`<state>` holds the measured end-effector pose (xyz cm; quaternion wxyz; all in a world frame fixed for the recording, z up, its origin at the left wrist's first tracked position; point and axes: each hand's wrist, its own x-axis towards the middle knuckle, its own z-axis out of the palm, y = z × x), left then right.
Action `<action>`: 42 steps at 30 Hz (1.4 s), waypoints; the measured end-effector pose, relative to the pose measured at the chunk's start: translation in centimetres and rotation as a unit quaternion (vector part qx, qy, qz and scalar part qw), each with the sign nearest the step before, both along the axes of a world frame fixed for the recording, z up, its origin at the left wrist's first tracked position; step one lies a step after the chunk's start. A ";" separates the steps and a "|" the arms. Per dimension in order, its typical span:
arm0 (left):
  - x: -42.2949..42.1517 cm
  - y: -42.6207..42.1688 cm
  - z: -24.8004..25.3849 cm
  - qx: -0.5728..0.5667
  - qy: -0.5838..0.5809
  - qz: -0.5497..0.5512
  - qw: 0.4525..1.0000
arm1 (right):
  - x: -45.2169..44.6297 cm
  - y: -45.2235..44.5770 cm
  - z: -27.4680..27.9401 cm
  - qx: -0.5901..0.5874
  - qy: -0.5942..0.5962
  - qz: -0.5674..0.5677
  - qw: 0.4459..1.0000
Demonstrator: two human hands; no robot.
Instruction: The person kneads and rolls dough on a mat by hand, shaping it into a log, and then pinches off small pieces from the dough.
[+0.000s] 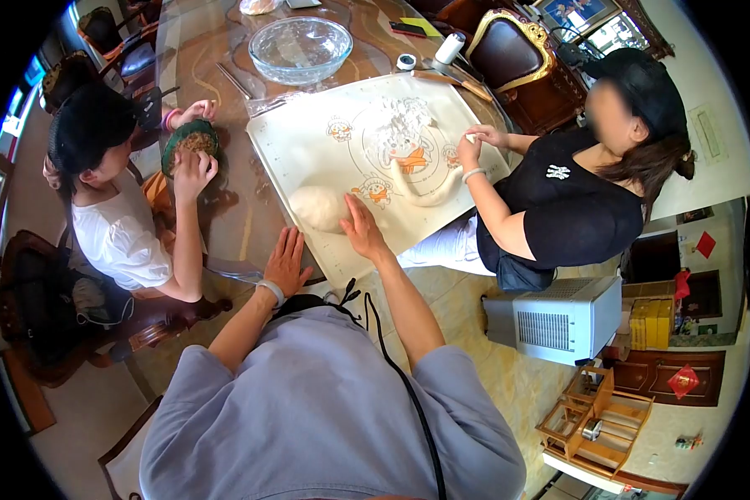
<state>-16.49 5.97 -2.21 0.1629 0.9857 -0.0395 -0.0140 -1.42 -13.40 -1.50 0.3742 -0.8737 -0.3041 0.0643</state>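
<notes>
A smooth, pale ball of dough [317, 207] rests on the near left part of a printed kneading mat [283, 142]. My right hand [363, 228] is at the ball's right side, fingers stretched out; whether it touches the dough I cannot tell. Lying flat by the table's front edge, left of the mat's corner, my left hand [287, 262] has its fingers extended and holds nothing. A curved rope of dough [429, 198] lies farther right on the mat, and loose white flour [398, 118] is heaped toward the back.
On the left, a person in white holds a green bowl [195, 148] of brownish filling. Another in black, at right, handles a small pale piece. Behind the mat stand a large glass bowl [300, 52], chopsticks [234, 81], a knife [467, 82] and a white bottle [450, 48].
</notes>
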 end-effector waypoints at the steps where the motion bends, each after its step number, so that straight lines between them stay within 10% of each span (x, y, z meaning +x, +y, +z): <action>1: 0.0 0.0 0.1 0.003 -0.001 0.000 1.000 | -0.1 0.0 0.1 0.001 0.003 -0.001 1.000; 42: 0.3 -0.1 -0.2 0.009 0.000 0.001 1.000 | 0.1 -0.3 -0.6 0.007 0.006 0.011 1.000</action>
